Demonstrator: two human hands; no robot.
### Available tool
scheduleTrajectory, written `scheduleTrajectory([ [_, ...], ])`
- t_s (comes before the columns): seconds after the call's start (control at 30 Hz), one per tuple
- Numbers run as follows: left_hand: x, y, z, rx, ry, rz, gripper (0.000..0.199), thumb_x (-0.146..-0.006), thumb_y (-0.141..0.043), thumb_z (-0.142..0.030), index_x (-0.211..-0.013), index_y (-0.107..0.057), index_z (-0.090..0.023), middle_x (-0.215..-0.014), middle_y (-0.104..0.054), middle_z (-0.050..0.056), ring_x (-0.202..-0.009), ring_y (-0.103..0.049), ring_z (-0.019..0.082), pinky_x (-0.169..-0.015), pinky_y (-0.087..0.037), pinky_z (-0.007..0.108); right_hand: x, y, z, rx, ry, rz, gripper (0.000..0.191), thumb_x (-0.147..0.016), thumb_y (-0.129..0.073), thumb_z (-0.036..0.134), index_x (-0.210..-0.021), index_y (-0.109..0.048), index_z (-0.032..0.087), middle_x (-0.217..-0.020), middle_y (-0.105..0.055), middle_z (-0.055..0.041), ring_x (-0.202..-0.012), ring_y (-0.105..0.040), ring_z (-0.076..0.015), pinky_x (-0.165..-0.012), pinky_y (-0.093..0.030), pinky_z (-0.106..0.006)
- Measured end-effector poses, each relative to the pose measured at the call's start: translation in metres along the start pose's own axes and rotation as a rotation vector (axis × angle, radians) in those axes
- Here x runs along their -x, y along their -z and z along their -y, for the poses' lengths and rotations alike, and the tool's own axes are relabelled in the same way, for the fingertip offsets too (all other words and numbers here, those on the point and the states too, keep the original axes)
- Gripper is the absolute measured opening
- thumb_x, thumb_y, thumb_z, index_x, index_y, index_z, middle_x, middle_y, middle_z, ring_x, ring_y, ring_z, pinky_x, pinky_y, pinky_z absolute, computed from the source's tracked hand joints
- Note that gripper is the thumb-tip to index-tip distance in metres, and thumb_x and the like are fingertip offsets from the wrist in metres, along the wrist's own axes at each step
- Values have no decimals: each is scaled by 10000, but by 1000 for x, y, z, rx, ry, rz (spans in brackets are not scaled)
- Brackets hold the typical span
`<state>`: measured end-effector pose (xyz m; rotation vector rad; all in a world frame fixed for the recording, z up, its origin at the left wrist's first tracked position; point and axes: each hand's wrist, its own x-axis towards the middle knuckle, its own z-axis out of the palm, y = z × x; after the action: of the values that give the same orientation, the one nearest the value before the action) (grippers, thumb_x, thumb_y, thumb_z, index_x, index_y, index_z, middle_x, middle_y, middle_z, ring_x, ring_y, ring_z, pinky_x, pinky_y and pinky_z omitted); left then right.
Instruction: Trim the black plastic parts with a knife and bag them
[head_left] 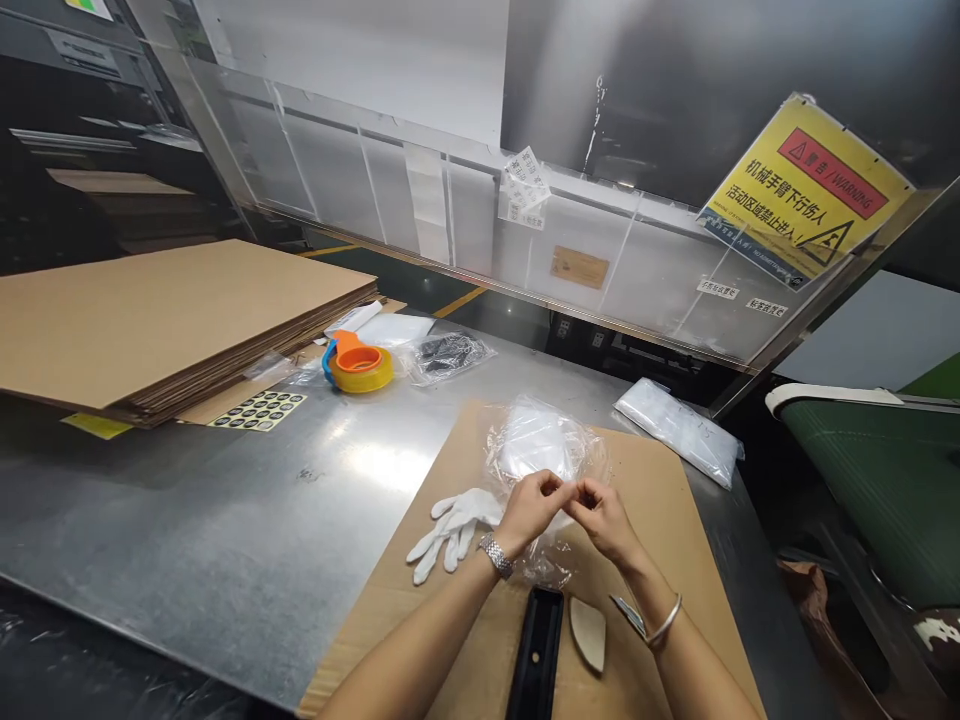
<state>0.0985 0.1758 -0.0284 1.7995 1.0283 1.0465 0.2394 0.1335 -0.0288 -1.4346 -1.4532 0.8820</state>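
Note:
My left hand [534,508] and my right hand [604,518] meet fingertip to fingertip above a cardboard sheet [420,620]. Both are pinched closed; whatever is between the fingers is too small to make out. Just beyond them lies clear, crinkled plastic wrapping [536,440] around something white, with more film below my hands. A white glove [454,530] rests left of my left wrist. Nearer to me are a long black tray [536,650], a beige curved piece [589,632] and a small metallic tool [628,614], partly beside my right wrist.
Stacked cardboard [187,330] covers the table's left back. Near it are a sticker sheet [259,410], a yellow tape roll with orange dispenser [358,365] and a bagged dark item [450,355]. A white plastic packet [679,430] lies back right, below a clear panel.

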Motion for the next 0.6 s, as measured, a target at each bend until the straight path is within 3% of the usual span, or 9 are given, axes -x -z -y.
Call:
scheduleTrajectory([
  [0.1,8,-1,3,85,14,-12,387,-850,-456,-436,-602,-537,-150,-536,-519,-19,-504,-504,107,-490,-408,217,9,-7,10,-27,25,-13,324,-762,-646,366,-592,-452,171,-539,-382,76,-510,-387,-70,-499,-330,-210],
  [0.27,31,9,7,51,25,-222,382,-900,-351,-426,-653,-483,-166,-543,-460,-33,-500,-465,105,-497,-400,220,19,-10,20,-40,51,-135,246,-823,-528,364,-673,-427,197,-581,-388,59,-525,-373,-86,-510,-327,-222],
  [0.33,43,14,3,-25,-12,-286,299,-891,-394,-388,-758,-530,-158,-640,-527,1,-602,-516,139,-570,-428,255,24,-14,28,-3,87,-168,199,-825,-507,326,-690,-435,199,-604,-399,50,-538,-375,-91,-518,-323,-224],
  [0.4,55,19,-4,-131,-85,-324,214,-859,-475,-322,-961,-560,-155,-880,-594,73,-843,-547,206,-730,-433,330,31,-20,37,55,142,-148,140,-815,-496,277,-704,-471,196,-628,-439,35,-560,-397,-101,-540,-334,-230],
  [0.47,63,24,-11,-241,-191,-299,275,-828,-523,-239,-1098,-556,-197,-1064,-579,95,-1017,-498,241,-848,-377,380,38,-26,47,127,209,-80,93,-787,-505,227,-701,-518,196,-653,-485,18,-601,-434,-117,-578,-352,-242],
  [0.5,65,27,-13,-291,-245,-269,278,-826,-520,-203,-1098,-575,-224,-1058,-590,81,-1019,-497,235,-857,-360,377,41,-29,52,165,240,-47,90,-777,-506,207,-694,-538,198,-663,-501,10,-627,-449,-128,-601,-358,-250],
  [0.6,71,34,-14,-423,-347,-215,245,-856,-461,-151,-983,-649,-244,-816,-612,40,-818,-525,191,-763,-355,345,51,-34,61,273,293,1,122,-790,-488,186,-721,-586,209,-696,-534,-15,-707,-479,-162,-669,-370,-279],
])
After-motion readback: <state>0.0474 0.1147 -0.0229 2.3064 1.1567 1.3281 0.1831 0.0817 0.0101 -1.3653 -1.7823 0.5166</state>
